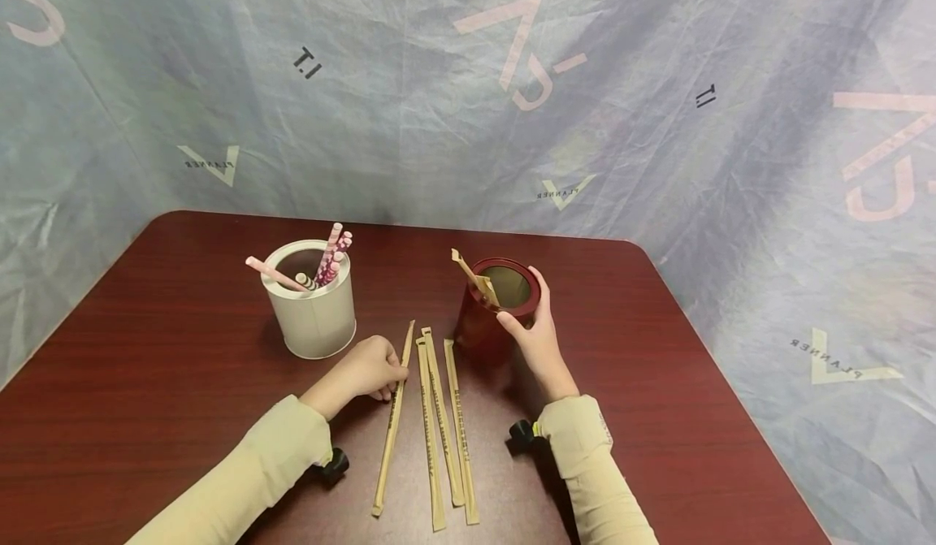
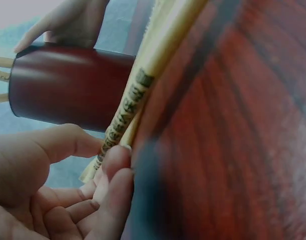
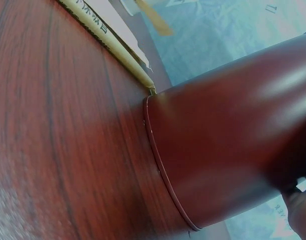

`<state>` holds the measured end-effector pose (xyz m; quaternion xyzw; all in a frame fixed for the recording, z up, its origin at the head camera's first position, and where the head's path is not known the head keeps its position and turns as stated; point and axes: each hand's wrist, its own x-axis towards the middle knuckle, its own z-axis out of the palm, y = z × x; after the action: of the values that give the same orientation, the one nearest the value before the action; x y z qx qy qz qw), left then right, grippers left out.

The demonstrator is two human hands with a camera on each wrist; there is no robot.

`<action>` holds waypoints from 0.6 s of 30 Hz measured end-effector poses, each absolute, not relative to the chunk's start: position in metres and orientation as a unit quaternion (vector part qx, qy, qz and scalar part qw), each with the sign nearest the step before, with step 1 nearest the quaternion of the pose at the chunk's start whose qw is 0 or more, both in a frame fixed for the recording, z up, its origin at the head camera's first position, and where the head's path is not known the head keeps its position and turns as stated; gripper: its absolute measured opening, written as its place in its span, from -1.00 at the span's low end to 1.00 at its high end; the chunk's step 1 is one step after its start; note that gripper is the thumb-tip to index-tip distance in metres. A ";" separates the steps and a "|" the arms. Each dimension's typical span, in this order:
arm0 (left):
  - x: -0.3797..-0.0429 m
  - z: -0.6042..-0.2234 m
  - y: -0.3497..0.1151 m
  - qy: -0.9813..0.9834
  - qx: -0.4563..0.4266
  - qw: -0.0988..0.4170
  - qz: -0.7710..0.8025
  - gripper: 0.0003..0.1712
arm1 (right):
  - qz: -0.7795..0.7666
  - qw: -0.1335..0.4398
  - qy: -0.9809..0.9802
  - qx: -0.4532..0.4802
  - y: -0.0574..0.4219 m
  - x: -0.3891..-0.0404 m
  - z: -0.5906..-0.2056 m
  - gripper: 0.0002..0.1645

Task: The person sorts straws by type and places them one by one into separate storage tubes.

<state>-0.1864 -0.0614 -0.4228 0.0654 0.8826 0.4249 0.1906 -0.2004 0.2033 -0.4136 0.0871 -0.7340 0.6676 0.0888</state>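
My left hand (image 1: 369, 368) pinches a paper-wrapped straw (image 1: 390, 439) between thumb and fingertips, low over the table. Dark print runs along the wrapper, and the left wrist view shows the straw (image 2: 135, 95) close up, slanting across the red can (image 2: 67, 87). Beside it on the table lie 3 more wrapped straws (image 1: 461, 431), roughly side by side. My right hand (image 1: 543, 343) grips the upper side of that can, thumb at the rim and fingers around the far side. The can stands upright, with wrapped straws (image 1: 468, 269) leaning out over its left rim.
To the left stands a white can (image 1: 314, 322) holding several pink and patterned paper straws (image 1: 332, 257). The dark red wooden table (image 1: 643, 439) has rounded far corners. Behind it hangs a grey printed sheet (image 1: 409, 123), which also closes in the sides.
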 end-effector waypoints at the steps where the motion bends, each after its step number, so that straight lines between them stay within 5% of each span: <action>1: -0.186 -0.421 -0.062 0.880 0.068 0.188 0.430 -0.77 | 0.667 0.090 -0.735 0.088 0.203 -0.200 -0.414 -0.04; 18: -0.179 -0.388 -0.067 0.830 0.112 0.154 0.524 -0.83 | 0.666 0.096 -0.733 0.097 0.204 -0.201 -0.415 -0.04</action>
<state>-0.1788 -0.0667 -0.3878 0.1122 0.8301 0.5239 0.1542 -0.2010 0.2039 -0.4153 0.0967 -0.7331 0.6664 0.0955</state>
